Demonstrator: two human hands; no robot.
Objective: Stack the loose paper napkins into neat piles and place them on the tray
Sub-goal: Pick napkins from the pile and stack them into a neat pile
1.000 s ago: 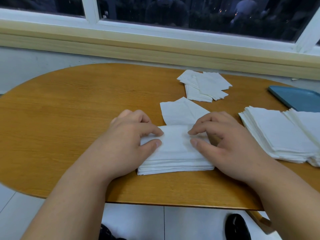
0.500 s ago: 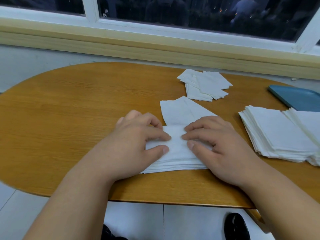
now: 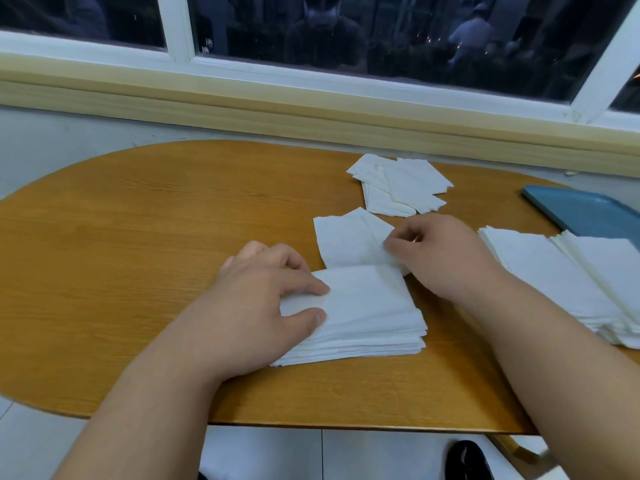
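1. Napkins of white paper lie in four groups on an oval wooden table (image 3: 138,237) that stands below a dark window (image 3: 381,36).
2. Nearest the person, at the table's middle, sits a squared napkin stack (image 3: 377,317), several sheets thick, with mostly even edges.
3. The left hand (image 3: 263,303) rests on the left edge of this stack. Its index finger and thumb lie stretched flat on the top sheet, pressing down. The other fingers bend at the stack's far left corner.
4. Just beyond the stack, touching its far edge, lies a loose napkin (image 3: 343,240), turned at a slant.
5. The right hand (image 3: 436,258) has its fingers curled and pinches the right edge of that loose napkin, close to the stack's far right corner.
6. Farther off, toward the window, an untidy napkin heap (image 3: 401,185) spreads in several directions, apart from both hands.
7. At the right, a tall napkin pile (image 3: 554,278) rests on the table, fanned into two leaning parts and cut off by the picture's edge.
8. Behind that pile, at the far right, a blue tray (image 3: 588,213) sits on the table. The pile lies just beside its near rim; whether they touch cannot be told.
9. Below the near table edge are pale floor tiles (image 3: 263,455) and a black shoe (image 3: 467,459).
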